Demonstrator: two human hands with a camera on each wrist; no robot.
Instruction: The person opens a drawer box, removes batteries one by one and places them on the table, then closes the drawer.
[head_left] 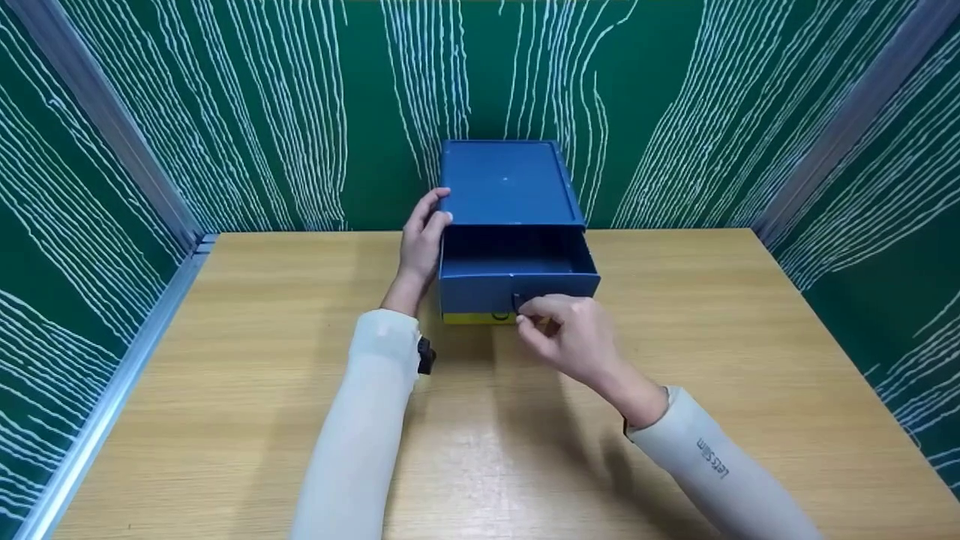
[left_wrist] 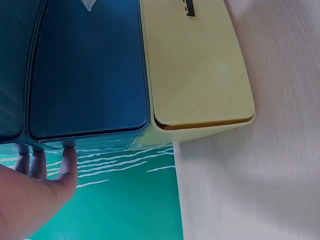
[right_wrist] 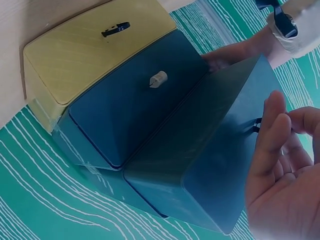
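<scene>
A blue drawer cabinet (head_left: 502, 184) stands on the table with its top drawer (head_left: 474, 291) pulled out; the visible inside of that drawer is bare. My right hand (head_left: 574, 337) pinches the small dark drawer handle (right_wrist: 257, 125) between thumb and fingers. Against the cabinet's left side rests my left hand (head_left: 421, 244), its fingertips touching the wall. Below the top drawer, a blue middle drawer (left_wrist: 87, 70) with a whitish pull (right_wrist: 158, 79) is closed. The yellow bottom drawer (left_wrist: 200, 70) has a black handle (right_wrist: 116, 29) and a thin gap along one edge.
The cabinet sits near the back edge of a wooden table (head_left: 262, 360). Green walls (head_left: 495, 67) with white wavy lines rise behind and on both sides. A metal rail (head_left: 120, 382) runs along the table's left edge.
</scene>
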